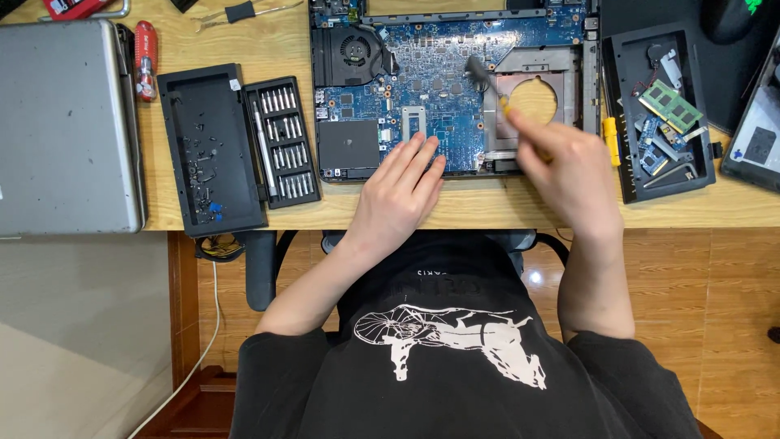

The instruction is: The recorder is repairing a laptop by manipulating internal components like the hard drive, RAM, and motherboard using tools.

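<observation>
I see bare wooden desk (244, 49) past my left fingers (418, 154). The black tray of screwdriver bits (283, 142) blocks the way further left.

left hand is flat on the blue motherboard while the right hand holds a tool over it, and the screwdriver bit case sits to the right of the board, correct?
Not quite. In the head view the bit case lies left of the motherboard, not right.
</observation>
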